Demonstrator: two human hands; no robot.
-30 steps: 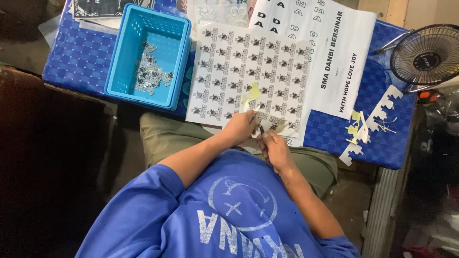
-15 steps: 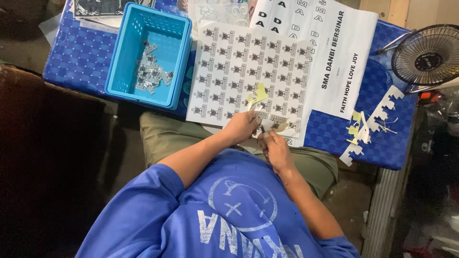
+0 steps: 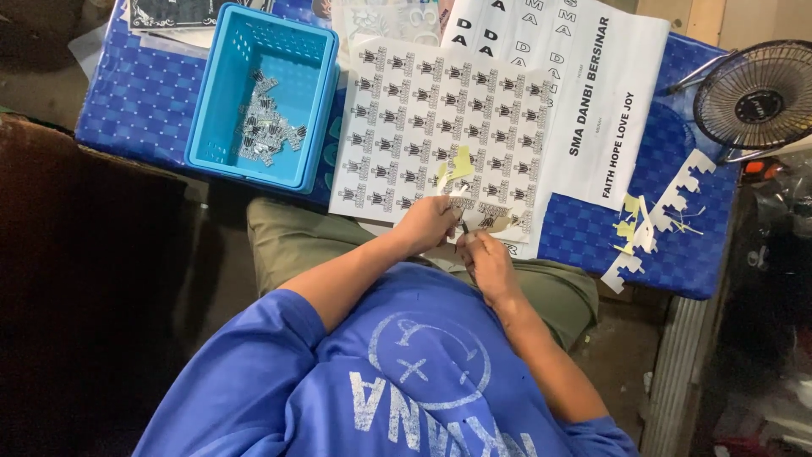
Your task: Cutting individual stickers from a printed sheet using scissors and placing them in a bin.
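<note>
A sticker sheet (image 3: 427,127) is lying on the table (image 3: 135,101), with a basket (image 3: 262,93) sitting at its nine o'clock and a fan (image 3: 755,95) at three o'clock. Paper scraps (image 3: 651,220) are lying at the sheet's four o'clock.

Both hands, left hand (image 3: 427,225) and right hand (image 3: 484,256), close together, fingers pinched.

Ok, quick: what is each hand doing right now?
Left hand: closed on the sticker sheet, at its near edge.
Right hand: closed around something small; cannot tell what.

Blue checked table (image 3: 144,101) beside a small fan (image 3: 755,95).
</note>
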